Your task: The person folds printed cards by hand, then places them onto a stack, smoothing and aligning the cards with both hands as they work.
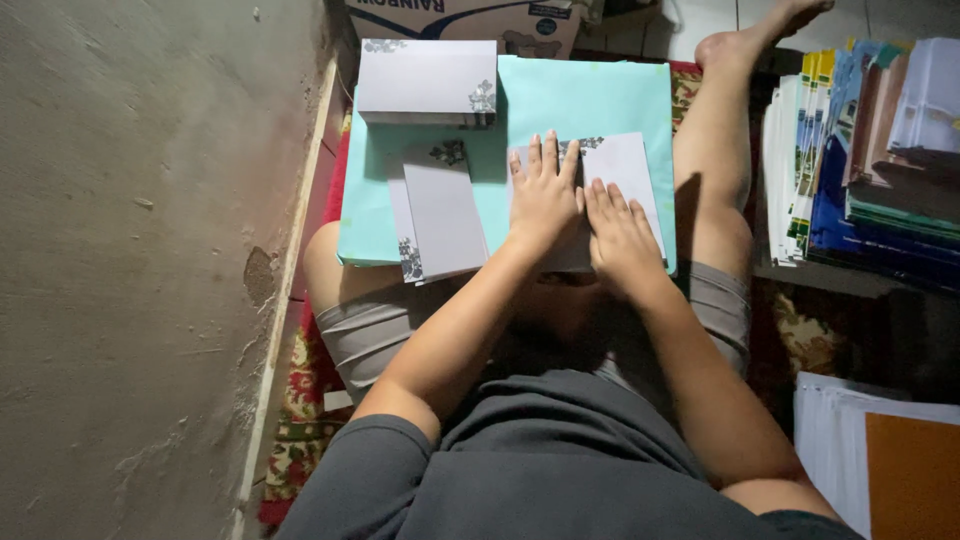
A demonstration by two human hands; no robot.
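In the head view, the left hand (pixel 543 197) and right hand (pixel 620 236) lie flat, fingers released, pressing a white card (pixel 628 170) on the turquoise board (pixel 580 100). Left of it lies a card pile (pixel 440 215); beyond, a card stack (pixel 427 80). Right of the board, colourful paper stacks (pixel 870 150).

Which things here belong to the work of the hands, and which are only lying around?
In use: left hand and right hand press flat on a white card; card piles; teal board.
Lying about: paper stacks, cardboard box, orange folder.
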